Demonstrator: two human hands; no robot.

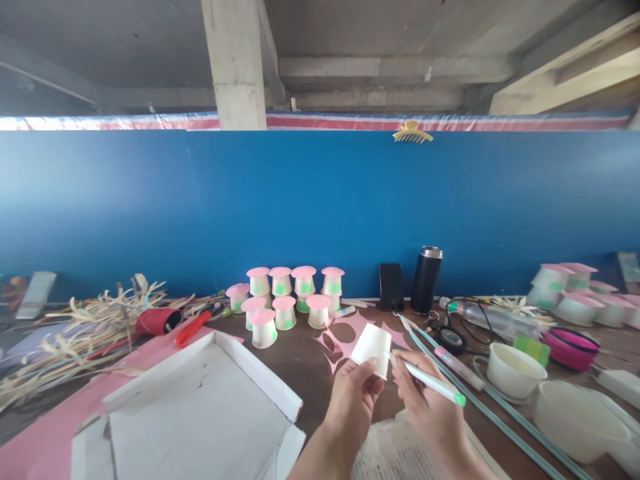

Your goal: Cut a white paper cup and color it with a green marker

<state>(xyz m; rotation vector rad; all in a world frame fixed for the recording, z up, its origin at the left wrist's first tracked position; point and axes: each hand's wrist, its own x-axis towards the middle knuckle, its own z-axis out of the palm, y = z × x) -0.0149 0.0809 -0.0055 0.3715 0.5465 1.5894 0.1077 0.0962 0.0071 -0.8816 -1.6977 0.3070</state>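
Note:
In my left hand (353,393) is a white paper cup (371,343), tilted, with the fingers wrapped round its lower end. My right hand (429,400) grips a white marker (430,379) with a green end, its tip at the right side of the cup. A small green mark shows on the cup near that tip. Beyond my hands lies a pink paper sheet (345,331) with round holes cut out. Farther back, several white cups with pink discs on top and green patches stand in stacked rows, one of them a front cup (263,330).
A white cardboard tray (200,407) lies to the left, near pale curled strips (95,320) and a red cup (157,321). A phone (391,287) and black flask (427,280) stand at the back. Cream bowls (517,373) and light-blue tubes (480,400) are on the right.

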